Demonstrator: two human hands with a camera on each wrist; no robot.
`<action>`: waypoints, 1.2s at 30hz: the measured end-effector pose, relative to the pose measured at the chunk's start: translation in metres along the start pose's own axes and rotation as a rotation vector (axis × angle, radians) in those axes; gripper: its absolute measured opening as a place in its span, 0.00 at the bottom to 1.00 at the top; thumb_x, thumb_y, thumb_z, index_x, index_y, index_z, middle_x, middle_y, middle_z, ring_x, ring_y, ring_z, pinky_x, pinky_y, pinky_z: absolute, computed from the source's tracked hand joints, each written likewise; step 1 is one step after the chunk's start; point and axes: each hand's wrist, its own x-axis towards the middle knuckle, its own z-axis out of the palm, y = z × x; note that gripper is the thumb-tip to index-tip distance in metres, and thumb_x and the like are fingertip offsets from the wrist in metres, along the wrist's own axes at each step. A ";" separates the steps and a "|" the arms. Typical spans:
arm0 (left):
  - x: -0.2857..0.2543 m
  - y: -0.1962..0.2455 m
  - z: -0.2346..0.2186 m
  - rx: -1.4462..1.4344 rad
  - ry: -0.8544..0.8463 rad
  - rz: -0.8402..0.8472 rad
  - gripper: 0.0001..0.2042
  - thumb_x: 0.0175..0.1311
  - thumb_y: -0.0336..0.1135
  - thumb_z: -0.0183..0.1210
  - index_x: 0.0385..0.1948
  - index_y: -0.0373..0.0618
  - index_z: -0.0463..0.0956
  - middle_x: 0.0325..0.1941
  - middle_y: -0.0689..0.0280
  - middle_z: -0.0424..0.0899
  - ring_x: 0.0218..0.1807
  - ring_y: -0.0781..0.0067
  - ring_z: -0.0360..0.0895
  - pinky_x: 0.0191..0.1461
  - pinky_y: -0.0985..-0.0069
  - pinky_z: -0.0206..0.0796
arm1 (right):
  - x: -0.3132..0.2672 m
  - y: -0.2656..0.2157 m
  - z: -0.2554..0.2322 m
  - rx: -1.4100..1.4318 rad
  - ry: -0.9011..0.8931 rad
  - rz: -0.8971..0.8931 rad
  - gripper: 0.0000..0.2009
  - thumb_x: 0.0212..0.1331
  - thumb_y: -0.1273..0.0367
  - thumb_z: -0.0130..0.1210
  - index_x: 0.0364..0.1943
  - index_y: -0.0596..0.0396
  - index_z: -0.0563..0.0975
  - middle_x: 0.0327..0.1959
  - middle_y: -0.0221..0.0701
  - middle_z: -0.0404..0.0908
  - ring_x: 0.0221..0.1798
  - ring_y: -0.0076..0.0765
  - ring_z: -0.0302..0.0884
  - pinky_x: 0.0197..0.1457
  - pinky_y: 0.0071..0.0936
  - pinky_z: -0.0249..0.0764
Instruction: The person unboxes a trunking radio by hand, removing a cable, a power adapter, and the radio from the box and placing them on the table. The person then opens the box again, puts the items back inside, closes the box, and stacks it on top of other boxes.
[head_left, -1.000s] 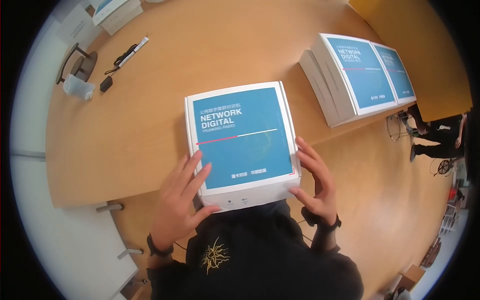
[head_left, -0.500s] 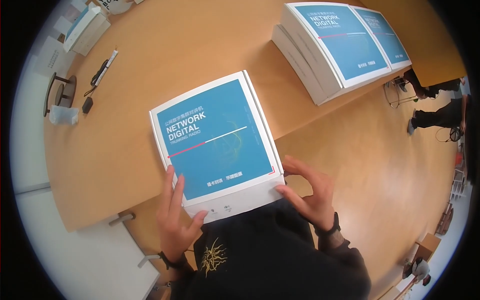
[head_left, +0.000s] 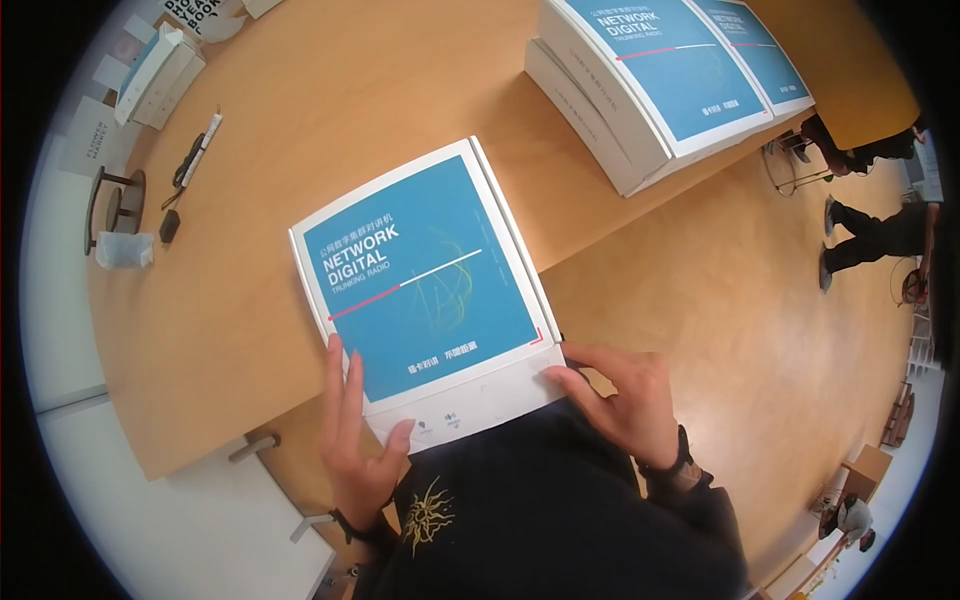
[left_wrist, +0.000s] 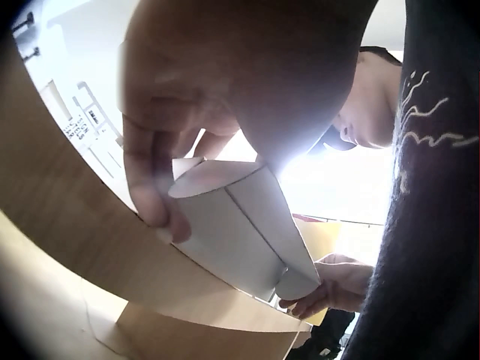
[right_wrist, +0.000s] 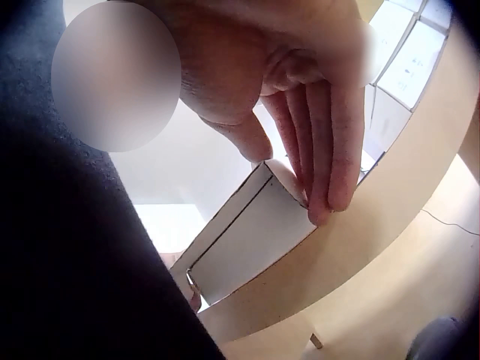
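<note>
A white box with a blue lid face printed NETWORK DIGITAL lies tilted in the head view, over the table's near edge and close to the person's body. At its near left corner the left hand holds it, fingers along the left side and thumb on the near end. The right hand grips the near right corner, its thumb at the near end and its fingers by the right side. Both wrist views show the box's plain white sides between the hands. In the right wrist view, fingertips press the box's edge.
More boxes of the same kind are stacked at the table's right edge. On the left of the table lie a cable with a white stick, a black adapter and a dark stand. People stand far right.
The head view has turned, so box, stack and table appear shifted and rotated counterclockwise. The right hand's fingers have slid down the box's right side toward its near corner.
</note>
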 end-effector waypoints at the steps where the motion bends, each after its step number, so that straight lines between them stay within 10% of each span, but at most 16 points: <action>1: 0.000 -0.001 0.001 -0.006 0.006 0.008 0.34 0.57 0.33 0.64 0.67 0.29 0.68 0.77 0.41 0.62 0.76 0.38 0.64 0.73 0.57 0.64 | 0.001 0.000 0.000 0.009 -0.002 0.014 0.11 0.61 0.66 0.69 0.43 0.58 0.85 0.28 0.40 0.86 0.24 0.38 0.84 0.27 0.30 0.74; 8: -0.002 -0.006 0.005 -0.025 0.029 0.020 0.35 0.54 0.28 0.68 0.67 0.30 0.68 0.77 0.41 0.61 0.77 0.38 0.62 0.75 0.57 0.62 | 0.009 -0.001 0.001 0.327 -0.108 0.372 0.14 0.60 0.70 0.68 0.48 0.63 0.84 0.36 0.40 0.90 0.41 0.35 0.90 0.50 0.27 0.81; 14: -0.004 -0.007 0.005 0.005 0.027 0.017 0.36 0.52 0.29 0.71 0.68 0.34 0.69 0.77 0.41 0.61 0.75 0.37 0.64 0.74 0.57 0.63 | 0.009 0.018 0.008 0.300 -0.103 0.237 0.17 0.60 0.68 0.70 0.50 0.61 0.83 0.42 0.39 0.89 0.41 0.34 0.89 0.48 0.27 0.81; 19: -0.011 -0.018 0.005 -0.008 0.090 0.073 0.36 0.54 0.34 0.74 0.66 0.35 0.71 0.76 0.39 0.62 0.73 0.40 0.68 0.70 0.58 0.68 | 0.015 0.018 0.011 0.299 0.017 -0.004 0.31 0.51 0.70 0.74 0.62 0.56 0.78 0.72 0.47 0.69 0.60 0.45 0.80 0.57 0.36 0.80; 22: -0.023 -0.027 0.009 0.080 0.196 0.112 0.39 0.55 0.46 0.75 0.67 0.35 0.70 0.75 0.39 0.64 0.69 0.44 0.73 0.67 0.57 0.70 | 0.020 0.019 0.011 0.049 -0.044 -0.232 0.33 0.48 0.71 0.76 0.63 0.56 0.78 0.76 0.48 0.63 0.65 0.53 0.76 0.61 0.42 0.79; 25: -0.034 -0.032 0.018 -0.078 0.404 0.062 0.41 0.55 0.51 0.75 0.64 0.30 0.70 0.66 0.44 0.76 0.41 0.60 0.86 0.41 0.72 0.77 | 0.021 0.023 0.018 0.023 -0.084 -0.254 0.34 0.47 0.70 0.76 0.64 0.56 0.78 0.76 0.50 0.62 0.68 0.56 0.73 0.64 0.45 0.77; 36: -0.040 -0.016 0.016 -0.060 0.335 0.061 0.34 0.47 0.42 0.80 0.55 0.32 0.79 0.53 0.53 0.84 0.51 0.56 0.86 0.53 0.68 0.81 | -0.002 0.033 0.034 0.211 -0.062 0.033 0.36 0.60 0.80 0.65 0.73 0.66 0.63 0.74 0.50 0.66 0.70 0.44 0.72 0.68 0.35 0.73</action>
